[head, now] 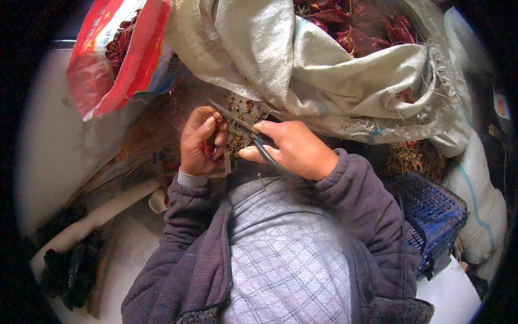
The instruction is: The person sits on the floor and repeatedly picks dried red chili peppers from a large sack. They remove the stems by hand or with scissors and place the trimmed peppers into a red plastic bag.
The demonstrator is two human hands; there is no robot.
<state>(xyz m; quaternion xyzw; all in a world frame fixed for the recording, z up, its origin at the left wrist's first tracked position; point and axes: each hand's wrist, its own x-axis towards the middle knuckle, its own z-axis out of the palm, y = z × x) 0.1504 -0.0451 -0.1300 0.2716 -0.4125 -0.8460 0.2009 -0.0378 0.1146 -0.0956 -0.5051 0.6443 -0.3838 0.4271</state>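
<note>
My left hand (202, 139) is closed around dried red chili peppers (208, 149), with a stem end showing between thumb and forefinger. Scissors with dark handles (267, 154) are in my right hand (297, 148); their blades point up and left, close to the fingertips of my left hand. Whether the blades touch the chili cannot be told. Beyond my hands, a large white woven sack (259, 44) lies folded back around a heap of dried red chilies (364, 28). Small cut stems and chili bits (238, 107) are scattered below the hands.
A red printed plastic sack (145, 52) holding dried chilies stands at upper left. A straw broom (137, 133) and a pale pipe (97, 214) lie at left. On the right are a blue plastic crate (439, 202) and a filled white sack (473, 202).
</note>
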